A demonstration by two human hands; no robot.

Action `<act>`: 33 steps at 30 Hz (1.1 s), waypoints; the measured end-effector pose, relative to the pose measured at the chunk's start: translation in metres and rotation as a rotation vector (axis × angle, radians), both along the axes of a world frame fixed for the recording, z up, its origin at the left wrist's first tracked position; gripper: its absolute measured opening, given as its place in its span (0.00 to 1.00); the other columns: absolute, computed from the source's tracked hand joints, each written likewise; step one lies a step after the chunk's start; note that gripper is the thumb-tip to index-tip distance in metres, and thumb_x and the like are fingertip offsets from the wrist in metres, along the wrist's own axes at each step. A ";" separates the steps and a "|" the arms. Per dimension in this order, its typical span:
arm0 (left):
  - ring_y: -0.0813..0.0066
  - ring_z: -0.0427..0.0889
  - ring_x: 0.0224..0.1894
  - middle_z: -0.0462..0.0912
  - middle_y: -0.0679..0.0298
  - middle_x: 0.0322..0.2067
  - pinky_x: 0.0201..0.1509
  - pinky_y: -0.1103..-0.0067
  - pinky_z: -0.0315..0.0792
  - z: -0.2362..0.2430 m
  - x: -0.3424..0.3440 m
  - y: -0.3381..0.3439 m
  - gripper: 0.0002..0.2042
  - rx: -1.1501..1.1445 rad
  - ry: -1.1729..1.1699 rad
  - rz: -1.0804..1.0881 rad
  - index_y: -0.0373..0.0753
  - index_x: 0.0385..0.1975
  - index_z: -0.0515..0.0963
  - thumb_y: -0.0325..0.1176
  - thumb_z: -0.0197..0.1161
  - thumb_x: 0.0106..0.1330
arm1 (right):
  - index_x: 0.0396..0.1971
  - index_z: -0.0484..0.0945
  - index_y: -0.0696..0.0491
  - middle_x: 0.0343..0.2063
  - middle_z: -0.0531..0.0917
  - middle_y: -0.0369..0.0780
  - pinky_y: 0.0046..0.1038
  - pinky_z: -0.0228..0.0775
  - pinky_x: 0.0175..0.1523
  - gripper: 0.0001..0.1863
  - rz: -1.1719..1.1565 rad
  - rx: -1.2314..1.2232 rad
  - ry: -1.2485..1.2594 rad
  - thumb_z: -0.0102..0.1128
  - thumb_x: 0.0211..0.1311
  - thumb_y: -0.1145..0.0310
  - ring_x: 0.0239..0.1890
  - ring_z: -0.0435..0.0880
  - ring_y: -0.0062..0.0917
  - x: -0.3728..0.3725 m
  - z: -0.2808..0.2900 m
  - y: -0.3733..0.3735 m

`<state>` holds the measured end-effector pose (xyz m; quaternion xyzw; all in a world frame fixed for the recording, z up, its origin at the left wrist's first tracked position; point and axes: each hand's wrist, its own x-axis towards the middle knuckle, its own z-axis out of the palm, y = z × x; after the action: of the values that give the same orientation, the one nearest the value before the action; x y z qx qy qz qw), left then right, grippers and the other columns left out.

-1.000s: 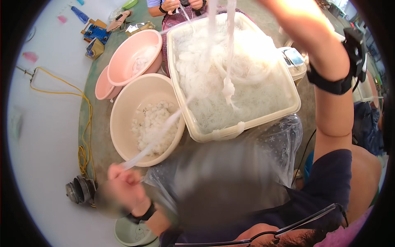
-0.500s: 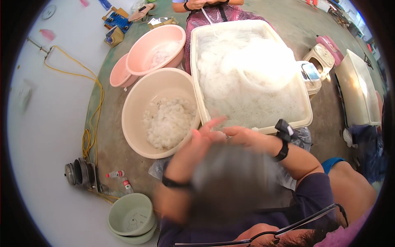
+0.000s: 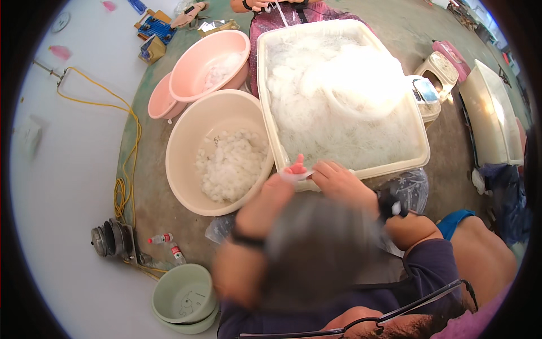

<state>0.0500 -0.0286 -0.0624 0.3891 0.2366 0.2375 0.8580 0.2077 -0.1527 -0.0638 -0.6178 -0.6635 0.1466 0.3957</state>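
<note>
Both hands [image 3: 281, 185] [image 3: 341, 185] grasp a white strip [image 3: 294, 177] beside a tub [image 3: 389, 169] of fibre [image 3: 350, 133] and a basin [image 3: 186, 141] of clumps [image 3: 231, 169]

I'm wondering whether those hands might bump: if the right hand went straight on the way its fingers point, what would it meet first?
Probably the fingers of the left hand, beyond the white strip that the right hand seems to touch; depth is unclear.

I'm getting glare: white fibre [image 3: 367, 82] blown out, dark foreground shape [image 3: 319, 254] smeared, fisheye rim bending to black.
</note>
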 end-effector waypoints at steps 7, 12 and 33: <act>0.57 0.63 0.77 0.87 0.58 0.50 0.81 0.60 0.51 0.020 -0.006 0.000 0.13 0.140 0.001 -0.092 0.32 0.50 0.85 0.35 0.60 0.78 | 0.45 0.78 0.59 0.39 0.79 0.49 0.45 0.72 0.53 0.13 0.073 0.089 0.371 0.59 0.66 0.66 0.46 0.79 0.48 -0.019 -0.013 0.021; 0.57 0.77 0.68 0.90 0.65 0.42 0.80 0.55 0.52 0.034 -0.022 0.035 0.10 1.359 0.055 -0.247 0.37 0.46 0.87 0.31 0.69 0.68 | 0.38 0.79 0.62 0.36 0.80 0.51 0.44 0.74 0.49 0.11 0.313 -0.165 0.528 0.52 0.68 0.69 0.42 0.80 0.51 0.002 0.011 0.012; 0.44 0.78 0.65 0.78 0.38 0.59 0.70 0.60 0.73 0.038 -0.005 -0.013 0.08 0.055 -0.108 -0.092 0.39 0.55 0.65 0.32 0.45 0.84 | 0.40 0.76 0.56 0.36 0.77 0.40 0.32 0.69 0.42 0.10 -0.068 -0.228 0.491 0.61 0.62 0.67 0.36 0.75 0.27 0.010 0.007 -0.002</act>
<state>0.0445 -0.0412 -0.0243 0.4098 0.1650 0.2249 0.8685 0.2175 -0.1546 -0.0570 -0.6263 -0.5057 0.3526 0.4772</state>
